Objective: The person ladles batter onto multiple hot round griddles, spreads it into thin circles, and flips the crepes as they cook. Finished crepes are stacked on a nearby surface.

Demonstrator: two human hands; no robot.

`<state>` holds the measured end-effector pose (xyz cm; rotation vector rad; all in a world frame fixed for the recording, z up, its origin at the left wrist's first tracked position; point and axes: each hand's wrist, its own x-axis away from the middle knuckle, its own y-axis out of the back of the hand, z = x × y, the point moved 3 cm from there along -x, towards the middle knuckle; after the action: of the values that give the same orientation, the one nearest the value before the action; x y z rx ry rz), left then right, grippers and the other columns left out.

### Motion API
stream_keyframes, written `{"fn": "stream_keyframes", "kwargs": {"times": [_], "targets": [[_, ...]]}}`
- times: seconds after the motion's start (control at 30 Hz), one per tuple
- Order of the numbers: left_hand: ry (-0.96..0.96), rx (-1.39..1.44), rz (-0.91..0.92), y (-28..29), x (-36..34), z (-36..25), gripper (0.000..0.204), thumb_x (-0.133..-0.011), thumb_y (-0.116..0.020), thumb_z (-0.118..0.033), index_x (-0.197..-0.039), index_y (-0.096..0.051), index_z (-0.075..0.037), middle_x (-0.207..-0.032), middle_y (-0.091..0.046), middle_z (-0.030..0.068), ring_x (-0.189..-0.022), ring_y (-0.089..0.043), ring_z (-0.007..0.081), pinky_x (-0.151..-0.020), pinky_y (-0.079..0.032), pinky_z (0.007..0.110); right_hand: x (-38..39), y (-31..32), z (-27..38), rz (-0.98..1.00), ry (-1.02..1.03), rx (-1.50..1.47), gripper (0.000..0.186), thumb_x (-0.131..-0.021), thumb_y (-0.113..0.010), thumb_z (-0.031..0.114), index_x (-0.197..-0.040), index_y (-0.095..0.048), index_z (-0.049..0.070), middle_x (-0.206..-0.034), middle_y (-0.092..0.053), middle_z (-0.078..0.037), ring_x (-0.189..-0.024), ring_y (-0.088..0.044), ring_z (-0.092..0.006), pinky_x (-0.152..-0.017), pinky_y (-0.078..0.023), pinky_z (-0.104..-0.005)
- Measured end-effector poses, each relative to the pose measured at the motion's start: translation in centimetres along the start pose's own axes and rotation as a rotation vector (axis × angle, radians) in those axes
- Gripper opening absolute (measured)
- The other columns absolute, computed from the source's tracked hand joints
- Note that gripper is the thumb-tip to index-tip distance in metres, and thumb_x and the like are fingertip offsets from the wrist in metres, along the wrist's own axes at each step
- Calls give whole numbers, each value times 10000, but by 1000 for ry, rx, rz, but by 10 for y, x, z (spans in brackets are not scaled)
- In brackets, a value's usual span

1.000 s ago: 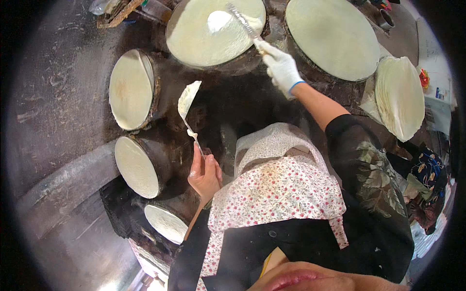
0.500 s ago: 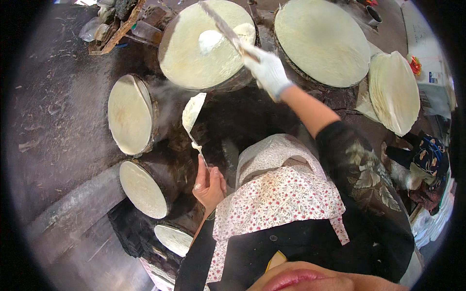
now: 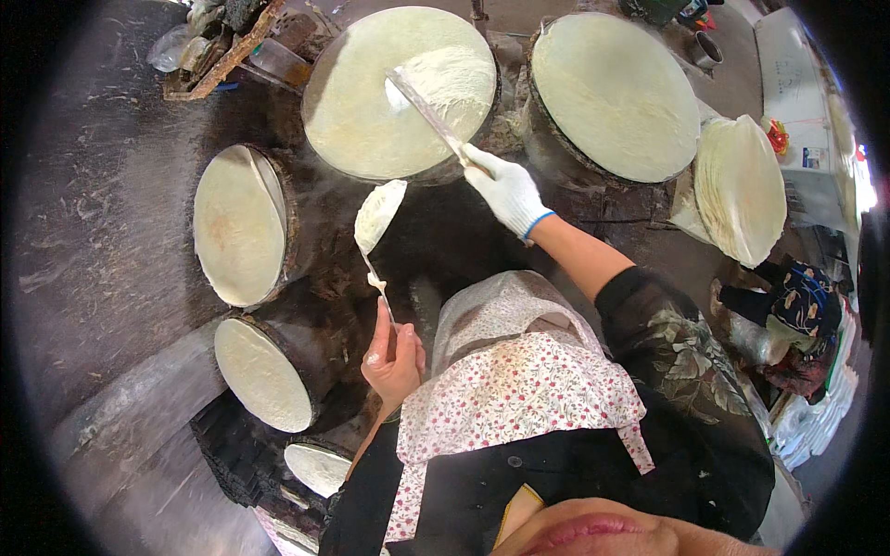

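Note:
My right hand (image 3: 505, 193), in a white knit glove with a blue cuff edge, is closed round the end of a long, flat spreading blade (image 3: 428, 114). The blade's far end lies on the thin round flatbread (image 3: 357, 111) on the middle griddle, over pale batter (image 3: 459, 82) smeared in streaks. My bare left hand (image 3: 394, 361), dabbed with batter, pinches the thin handle of a batter scoop (image 3: 379, 218). Its head carries thick pale batter and hangs just nearer than that griddle's edge.
Another griddle with a flatbread (image 3: 616, 97) stands far right, beside stacked flatbreads (image 3: 740, 192). Down the left are more rounds on griddles: a folded-edge flatbread (image 3: 239, 227), a smaller flatbread (image 3: 264, 373) and a partly hidden round (image 3: 318, 469). A wooden-edged tray (image 3: 227, 56) holds clutter.
The blade has swung down and across the far griddle, and my gloved hand has come nearer to me. Batter there is spread wider at the right. My left hand still holds the scoop.

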<state>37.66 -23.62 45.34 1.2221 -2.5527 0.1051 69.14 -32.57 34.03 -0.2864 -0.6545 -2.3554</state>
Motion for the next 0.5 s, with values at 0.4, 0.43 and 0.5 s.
{"fn": "stream_keyframes", "kwargs": {"times": [0.4,0.43,0.5], "targets": [[47,14,-59,32,1,6,560,-1017,-599,76,-1559,-522,-43,-882,-626,18,-594,-508,41,-484,-419,208,-43,10,14,-305,264,287,433,-1030,-577,430,-1456,-618,360,-1087,-752,-210,-996,-734,-396,-881,-564,-446],[65,4,-70,35,1,7,566,-1016,-600,79,-1562,-519,-45,-880,-622,16,-596,-508,42,-487,-422,208,-27,15,17,-490,280,218,423,-1035,-597,397,-1453,-625,339,-1105,-750,-213,-986,-752,-363,-859,-577,-422],[35,1,-91,42,0,9,577,-1013,-600,83,-1568,-512,-48,-876,-616,13,-598,-508,43,-493,-428,208,0,10,19,-493,202,96,410,-1022,-669,292,-1430,-650,316,-1180,-763,-149,-1045,-772,-259,-892,-586,-337]]}}
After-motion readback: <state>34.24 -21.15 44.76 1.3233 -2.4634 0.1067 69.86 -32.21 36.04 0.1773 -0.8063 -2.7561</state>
